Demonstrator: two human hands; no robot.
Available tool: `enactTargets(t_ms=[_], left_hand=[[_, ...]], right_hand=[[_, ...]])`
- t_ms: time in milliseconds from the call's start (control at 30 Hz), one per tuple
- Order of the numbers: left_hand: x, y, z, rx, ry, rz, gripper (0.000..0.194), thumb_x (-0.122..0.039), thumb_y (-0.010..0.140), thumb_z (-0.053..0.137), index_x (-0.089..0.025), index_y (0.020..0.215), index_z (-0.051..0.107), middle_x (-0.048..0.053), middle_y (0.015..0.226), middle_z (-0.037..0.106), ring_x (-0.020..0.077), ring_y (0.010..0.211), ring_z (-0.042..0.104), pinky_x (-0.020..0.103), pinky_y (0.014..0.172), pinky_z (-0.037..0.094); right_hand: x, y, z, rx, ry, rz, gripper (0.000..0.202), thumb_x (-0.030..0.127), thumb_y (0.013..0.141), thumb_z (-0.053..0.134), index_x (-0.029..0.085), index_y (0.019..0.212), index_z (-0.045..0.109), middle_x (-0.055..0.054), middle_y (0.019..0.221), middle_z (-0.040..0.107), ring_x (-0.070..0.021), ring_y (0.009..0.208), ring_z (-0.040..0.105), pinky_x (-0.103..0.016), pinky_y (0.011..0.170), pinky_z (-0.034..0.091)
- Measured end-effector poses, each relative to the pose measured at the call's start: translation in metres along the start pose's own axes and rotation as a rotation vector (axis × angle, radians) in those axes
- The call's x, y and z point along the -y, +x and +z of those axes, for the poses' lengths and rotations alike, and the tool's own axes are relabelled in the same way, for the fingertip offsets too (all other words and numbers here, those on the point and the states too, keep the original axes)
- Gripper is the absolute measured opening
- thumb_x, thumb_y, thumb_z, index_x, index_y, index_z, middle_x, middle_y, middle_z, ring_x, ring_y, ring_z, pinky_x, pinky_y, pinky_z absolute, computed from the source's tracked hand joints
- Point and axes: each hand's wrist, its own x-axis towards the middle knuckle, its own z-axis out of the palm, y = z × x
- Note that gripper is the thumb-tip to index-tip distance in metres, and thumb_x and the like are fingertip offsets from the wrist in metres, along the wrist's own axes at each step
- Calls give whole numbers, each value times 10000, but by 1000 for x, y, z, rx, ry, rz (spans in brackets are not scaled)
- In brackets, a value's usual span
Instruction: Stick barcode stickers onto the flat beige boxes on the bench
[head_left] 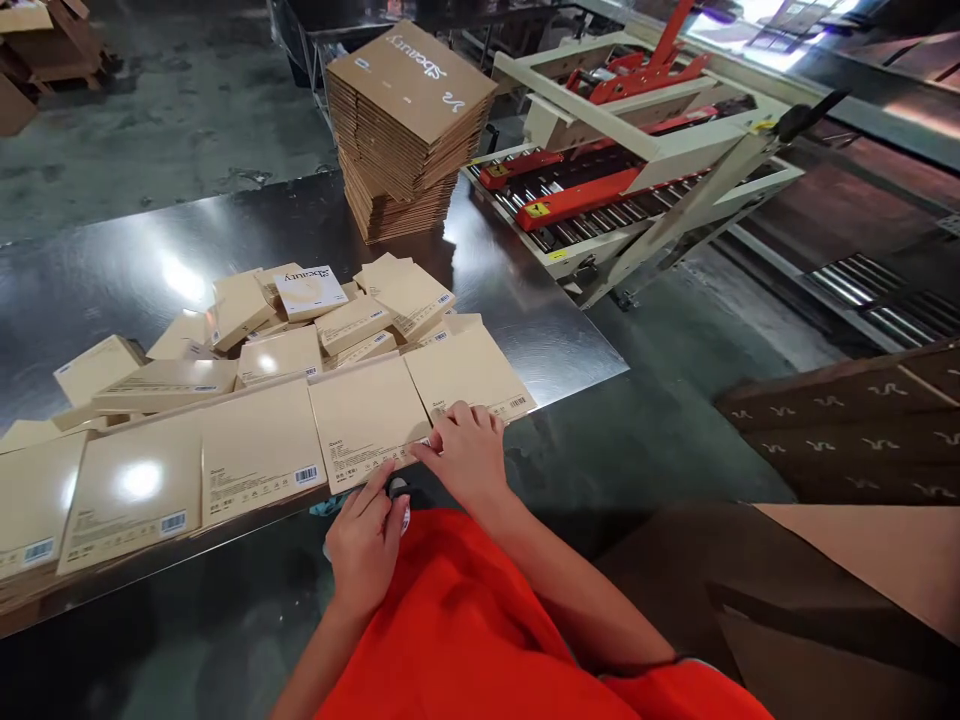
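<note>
A row of flat cream boxes lies along the near edge of the steel table. My right hand (469, 455) is over the corner of one cream box (371, 410), its fingers curled and its thumb at a small barcode label (425, 441) there. Close by, my left hand (366, 545) has its index fingertip at the front edge of the same box. Between its thumb and fingers is a small black, rounded thing (399, 487) with a white part, mostly hidden. Barcode labels show on the neighbouring boxes, such as the right-hand box (469, 365) and the left one (259, 450).
Behind the row is a loose heap of cream boxes (281, 350), with one white box (310, 290) on top. A tall stack of flat brown cartons (412, 100) stands at the table's (525, 300) back. A roller conveyor machine (615, 150) is beyond; printed brown cartons (847, 430) are at right.
</note>
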Motion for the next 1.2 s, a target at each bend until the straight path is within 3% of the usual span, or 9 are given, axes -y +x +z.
enactTargets(t_ms=[233, 367, 467, 567, 633, 733, 967, 1133, 1200], left_hand=[[2, 4, -3, 42, -203, -110, 243, -264, 873, 546, -210, 659, 646, 71, 1145, 704, 229, 1000, 675, 333, 805, 549], [-5, 11, -17, -24, -468, -279, 270, -282, 887, 515, -199, 678, 665, 73, 972, 736, 217, 966, 674, 322, 791, 550], [-15, 17, -24, -95, -583, -332, 266, -296, 877, 536, -192, 669, 664, 61, 900, 717, 190, 857, 665, 286, 708, 543], [-25, 21, -25, -89, -625, -312, 244, -309, 866, 556, -190, 685, 668, 50, 861, 690, 172, 818, 644, 270, 702, 530], [-30, 23, -23, -52, -686, -310, 203, -336, 871, 544, -195, 815, 679, 56, 908, 685, 176, 842, 643, 275, 716, 533], [-36, 24, -21, 56, -776, -335, 237, -367, 867, 549, -204, 1017, 632, 72, 992, 679, 188, 888, 650, 291, 748, 543], [-44, 30, -14, 146, -606, -274, 175, -349, 889, 520, -202, 867, 613, 23, 786, 659, 153, 720, 614, 245, 653, 497], [-52, 37, -8, 121, -485, -114, 176, -282, 897, 501, -204, 785, 612, 13, 756, 654, 127, 659, 594, 223, 604, 469], [-54, 39, -5, 98, -426, -75, 233, -263, 895, 504, -200, 690, 595, 13, 711, 646, 126, 642, 596, 224, 587, 463]], right_hand=[[-10, 0, 5, -4, 130, 25, 103, 229, 856, 554, 203, 756, 548, -68, 871, 598, -243, 859, 494, -388, 778, 325], [-11, -17, -1, -135, 532, -48, 82, 229, 897, 451, 211, 870, 526, -60, 873, 601, -215, 862, 520, -387, 824, 369], [-2, -34, -11, 2, 1004, -158, 227, 361, 866, 542, 223, 1043, 509, -55, 943, 599, -182, 846, 547, -327, 771, 444], [9, -45, -20, 170, 1268, -103, 235, 371, 806, 629, 223, 970, 548, -15, 835, 582, -145, 730, 538, -270, 659, 465], [12, -48, -25, 146, 1311, -13, 153, 337, 805, 631, 214, 876, 573, 4, 758, 557, -131, 687, 523, -255, 633, 459], [8, -49, -29, 109, 1309, 16, 136, 297, 803, 631, 212, 907, 614, 3, 761, 575, -132, 701, 534, -259, 662, 472], [-8, -48, -30, 117, 1355, 117, 173, 349, 791, 662, 201, 877, 637, 8, 728, 597, -121, 669, 537, -247, 643, 471], [-11, -47, -26, 171, 1534, 237, 288, 453, 728, 713, 186, 758, 610, 22, 661, 565, -108, 603, 515, -237, 581, 452], [-13, -48, -26, 119, 1502, 219, 274, 446, 748, 697, 190, 730, 603, 16, 670, 578, -117, 610, 525, -249, 589, 453]])
